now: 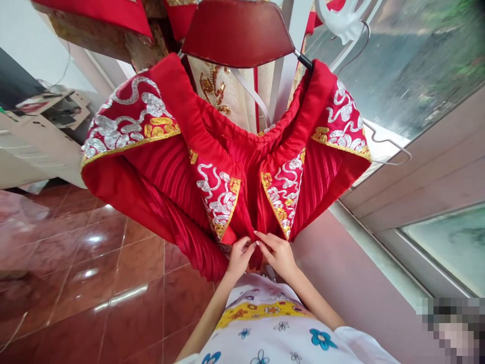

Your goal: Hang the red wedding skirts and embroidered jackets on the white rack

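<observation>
A red pleated skirt [215, 126] hangs in front of me, its gathered waist drooping in the middle. Silver and gold embroidery covers its panels, such as the left front panel [217, 197] and the right front panel [284, 192]. At the lower middle of the skirt, my left hand [239, 255] is closed, thumb and fingers pinching the red cloth. My right hand [278, 253] meets it there, its fingertips also pinched on the cloth. What exactly lies between the fingertips is too small to make out.
Above the skirt is a dark red panel [238, 35] with a black-tipped rod [305, 61]. Wire hangers [390, 146] stick out at right beside a window [424, 65]. A cream cabinet [38, 141] stands at left on the tiled floor [87, 283].
</observation>
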`<action>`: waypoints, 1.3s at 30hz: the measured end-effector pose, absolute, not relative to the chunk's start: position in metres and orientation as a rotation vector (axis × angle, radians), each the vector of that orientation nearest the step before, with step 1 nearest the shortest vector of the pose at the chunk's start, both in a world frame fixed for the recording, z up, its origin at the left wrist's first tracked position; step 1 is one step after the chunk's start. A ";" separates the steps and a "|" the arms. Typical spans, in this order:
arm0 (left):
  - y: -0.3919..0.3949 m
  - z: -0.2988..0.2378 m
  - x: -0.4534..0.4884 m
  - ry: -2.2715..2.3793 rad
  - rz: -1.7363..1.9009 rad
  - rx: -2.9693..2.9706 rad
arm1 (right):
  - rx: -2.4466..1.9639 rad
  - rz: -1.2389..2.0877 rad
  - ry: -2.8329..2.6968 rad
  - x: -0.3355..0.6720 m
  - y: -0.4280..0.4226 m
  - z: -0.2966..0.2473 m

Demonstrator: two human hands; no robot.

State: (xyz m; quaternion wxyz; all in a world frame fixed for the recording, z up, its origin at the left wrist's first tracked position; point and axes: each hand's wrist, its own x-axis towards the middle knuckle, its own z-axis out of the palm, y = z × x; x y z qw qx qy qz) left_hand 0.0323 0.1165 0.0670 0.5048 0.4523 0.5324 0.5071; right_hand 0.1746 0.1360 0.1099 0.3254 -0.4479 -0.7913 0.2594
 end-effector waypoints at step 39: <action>0.106 0.075 0.050 1.232 1.356 0.835 | -0.812 0.301 -1.784 0.168 0.120 0.079</action>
